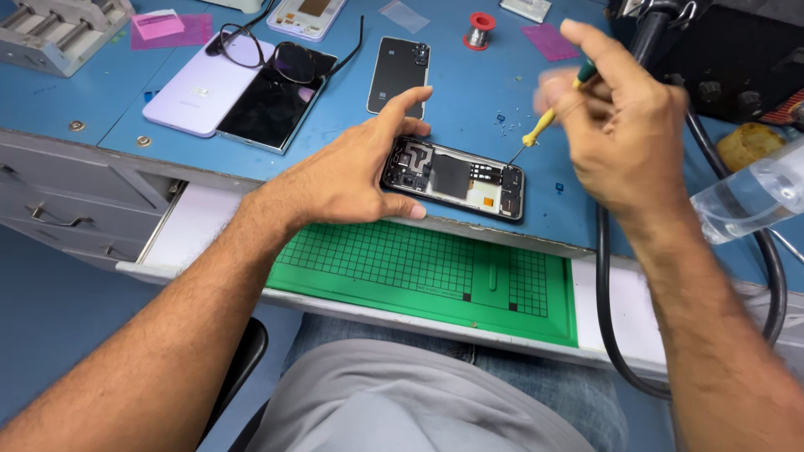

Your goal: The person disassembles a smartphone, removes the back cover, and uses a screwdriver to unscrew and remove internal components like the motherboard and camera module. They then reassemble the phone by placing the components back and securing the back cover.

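Left hand (pixel 347 180) grips the opened phone (pixel 454 178) at its left end, thumb along the near edge, fingers (pixel 402 105) curled over the far edge. Phone lies flat at the front edge of the blue table (pixel 469 100), back cover off, dark internals and boards showing. Right hand (pixel 624 125) is raised above the phone's right end, fingers closed around a small screwdriver (pixel 544 127) with a yellow collar and green handle; the metal tip touches or sits just above the phone's upper right corner, can't tell which. Part of the right hand is motion-blurred.

Below the table edge a drawer is pulled out carrying a green gridded mat (pixel 435 276), above the person's lap. Behind the opened phone, a black back cover (pixel 399 74) lies flat, well clear of the hands. Far left: a lilac phone (pixel 201 88) beside a dark glass panel (pixel 272 105), with eyeglasses (pixel 276 54) resting across both. Small solder spool (pixel 481 30) with red rim near the table's back. Pink sheets (pixel 172 29) at top left. A thick black cable (pixel 605 276) hangs down to the right of the drawer. A clear plastic bottle (pixel 749 197) lies at the right edge, behind the right wrist.
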